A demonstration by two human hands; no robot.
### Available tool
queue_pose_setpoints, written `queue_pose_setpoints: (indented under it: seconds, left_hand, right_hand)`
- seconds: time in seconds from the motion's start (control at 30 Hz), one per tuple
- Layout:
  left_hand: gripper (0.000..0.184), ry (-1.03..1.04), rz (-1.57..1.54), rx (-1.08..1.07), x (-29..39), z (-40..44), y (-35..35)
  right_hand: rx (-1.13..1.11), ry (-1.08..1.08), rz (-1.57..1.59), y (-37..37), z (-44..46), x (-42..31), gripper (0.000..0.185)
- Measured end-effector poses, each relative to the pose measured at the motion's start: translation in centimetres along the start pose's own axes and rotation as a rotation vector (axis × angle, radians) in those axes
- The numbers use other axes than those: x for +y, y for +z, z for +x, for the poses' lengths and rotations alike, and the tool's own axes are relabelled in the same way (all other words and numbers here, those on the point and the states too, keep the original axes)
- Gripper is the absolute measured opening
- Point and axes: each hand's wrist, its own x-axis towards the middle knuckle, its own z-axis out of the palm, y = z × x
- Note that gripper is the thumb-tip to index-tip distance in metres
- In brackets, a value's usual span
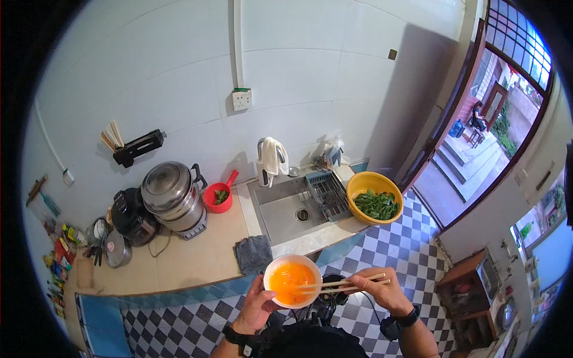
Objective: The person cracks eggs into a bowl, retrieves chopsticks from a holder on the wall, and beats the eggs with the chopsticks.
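- L hand (256, 307): white bowl (292, 257) held at its near-left side; thumb at rim, other fingers curled round outer wall, partly hidden. Dark band (236, 335) worn on L wrist.
- R hand (379, 289): pair of wooden chopsticks (340, 282) gripped, fingers closed round them w/ narrow spacing; dark watch (409, 316) worn on R wrist.
- Bowl: held in front of body, just past near edge of countertop (191, 262); orange beaten egg (291, 278) contained, chopstick tips dipped in at R side.
- Dark gray cloth (253, 255): laid on counter nr edge, just far-left of bowl.
- Stainless sink (277, 218): set in counter, beyond bowl; dark drain rack (328, 194) placed at its R side, white cloth (274, 156) draped over faucet at far side.
- Yellow basin (352, 191): placed R of sink, w/ leafy greens (378, 204) inside.
- Red dipper (218, 207): L of sink, some green leaves (221, 196) held in it.
- Steamer pot (166, 186) & black electric cooker (128, 215): stood farther L on counter.
- Person (478, 116): seated outdoors, seen thru open doorway, far R.
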Motion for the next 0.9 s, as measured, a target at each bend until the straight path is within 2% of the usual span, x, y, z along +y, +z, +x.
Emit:
queue_pose_setpoints:
  seconds: [0.03, 0.1, 0.17, 0.23, 0.3, 0.37, 0.4, 0.43, 0.5, 0.53, 0.67, 0.7, 0.73, 0.77, 0.8, 0.83, 0.9]
  left_hand:
    - [0.057, -0.006, 0.002, -0.002, 0.0, 0.1, -0.1]
    - [0.057, -0.008, 0.001, -0.006, 0.0, 0.2, 0.0]
    - [0.057, -0.018, -0.008, -0.006, 0.1, 0.0, 0.5]
    - [0.057, -0.021, -0.016, -0.01, -0.1, 0.2, 0.4]
    - [0.057, -0.029, -0.026, -0.031, -0.2, 0.5, 0.4]
    - [0.059, 0.002, -0.026, -0.019, -0.3, 0.6, 1.0]
    - [0.061, -0.005, -0.061, -0.035, -0.4, 0.6, 1.1]
    - [0.064, 0.003, -0.045, -0.025, -0.5, 0.9, 1.4]
    - [0.067, 0.033, -0.018, -0.037, -0.9, 1.4, 1.1]
    - [0.073, -0.006, 0.068, -0.026, -0.6, 1.2, 1.4]
    - [0.077, -0.049, 0.023, -0.038, 0.0, 1.2, 3.1]
    - [0.079, -0.031, 0.032, -0.051, 0.1, 1.1, 3.5]
    - [0.081, -0.016, 0.038, -0.059, 0.0, 1.1, 3.8]
    - [0.081, -0.025, 0.039, -0.06, -0.6, 1.1, 2.7]
    - [0.072, -0.03, 0.028, -0.109, -1.3, 1.5, 0.8]
    - [0.064, -0.026, 0.017, -0.161, -1.2, 2.0, 0.5]
    - [0.063, 0.012, 0.025, -0.147, -1.5, 2.2, 0.2]
  right_hand:
    - [0.002, 0.0, 0.0, 0.0, 0.0, 0.4, 0.025]
    - [0.147, -0.107, 0.237, -0.2, 0.2, 1.2, 0.026]
    - [0.158, -0.07, 0.13, -0.3, 0.2, 0.5, 0.027]
    - [0.023, -0.024, 0.162, -0.4, -0.2, 0.2, 0.027]
    - [0.142, -0.092, 0.261, -0.7, 0.3, 1.9, 0.024]
    - [0.031, -0.04, 0.03, -1.4, 0.3, 1.8, 0.024]
    - [0.036, 0.032, 0.054, -1.2, -0.3, 0.8, 0.025]
    - [0.045, -0.016, 0.223, -1.3, -0.3, 1.6, 0.032]
    - [0.119, -0.097, 0.188, -1.6, 0.0, 2.8, 0.032]
    - [0.001, -0.085, -0.001, -2.2, 0.1, 2.5, 0.033]
    - [0.135, -0.083, 0.26, -1.8, -0.2, 2.2, 0.035]
    - [0.143, -0.087, 0.261, -2.0, 0.1, 2.3, 0.035]
    - [0.048, -0.042, 0.191, -2.2, 0.2, 2.3, 0.036]
    - [-0.046, 0.007, 0.126, -2.3, 0.1, 2.6, 0.036]
    - [-0.019, 0.031, 0.222, -2.6, 0.1, 2.9, 0.036]
    - [-0.015, 0.02, 0.22, -2.6, 0.1, 3.2, 0.036]
    - [0.003, -0.088, 0.199, -2.7, 0.4, 3.6, 0.034]
